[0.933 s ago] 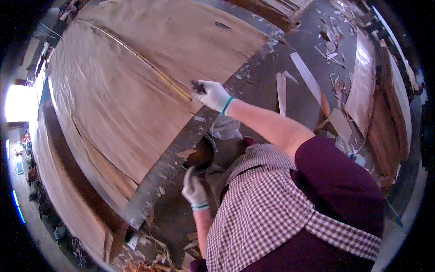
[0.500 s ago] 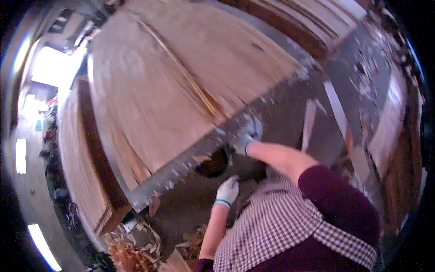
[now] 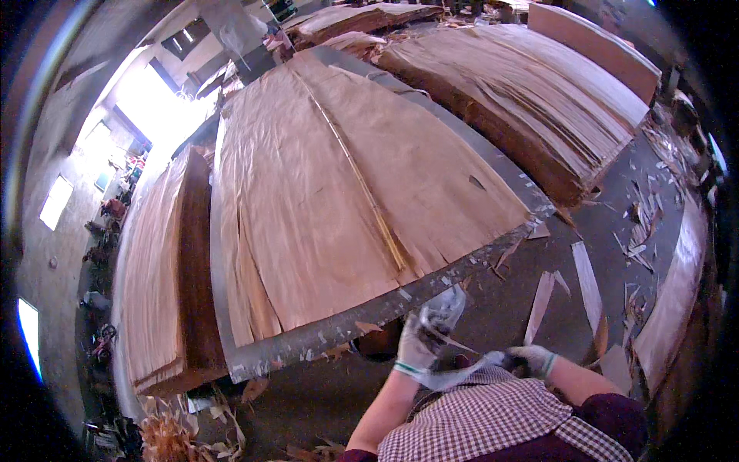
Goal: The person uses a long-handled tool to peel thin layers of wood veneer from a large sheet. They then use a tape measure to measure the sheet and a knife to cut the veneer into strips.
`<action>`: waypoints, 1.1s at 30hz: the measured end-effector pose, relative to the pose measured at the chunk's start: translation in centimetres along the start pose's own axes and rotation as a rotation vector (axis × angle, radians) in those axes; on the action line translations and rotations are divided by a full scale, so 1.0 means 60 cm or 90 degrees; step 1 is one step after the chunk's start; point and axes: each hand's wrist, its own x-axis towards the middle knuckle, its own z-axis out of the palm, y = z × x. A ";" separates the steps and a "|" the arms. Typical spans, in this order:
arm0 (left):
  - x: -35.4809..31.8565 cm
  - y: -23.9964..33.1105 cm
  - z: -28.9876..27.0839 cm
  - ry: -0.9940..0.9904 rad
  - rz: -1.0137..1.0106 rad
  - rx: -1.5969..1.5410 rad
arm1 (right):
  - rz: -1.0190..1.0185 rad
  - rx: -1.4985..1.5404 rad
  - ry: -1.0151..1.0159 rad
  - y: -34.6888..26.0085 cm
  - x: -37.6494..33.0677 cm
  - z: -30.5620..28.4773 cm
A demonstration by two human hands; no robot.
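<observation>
Both my hands wear white gloves with green cuffs. My left hand (image 3: 416,348) is closed at the near edge of the table, below the veneer sheet (image 3: 362,185). A translucent whitish strip (image 3: 454,377), perhaps tape or plastic film, runs from it across my front to my right hand (image 3: 533,359), whose fingers are closed on its other end by my checked apron (image 3: 477,416). Just beyond my left fingers is a crumpled clear plastic piece (image 3: 443,308). A long, narrow split shows down the middle of the veneer sheet.
The grey table edge (image 3: 346,333) carries small whitish scraps. Thick veneer stacks stand to the left (image 3: 158,285) and right (image 3: 523,92). Loose veneer strips (image 3: 589,289) lie on the floor to the right, with curled shavings (image 3: 165,435) at the lower left.
My right hand has drawn back from the table edge to the right of my waist. My left hand has come up to the plastic piece, and the strip now spans both hands. The view has shifted.
</observation>
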 end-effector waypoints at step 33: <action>-0.168 -0.013 -0.070 0.237 0.167 0.370 | -0.603 -0.645 -0.195 -0.022 0.078 0.349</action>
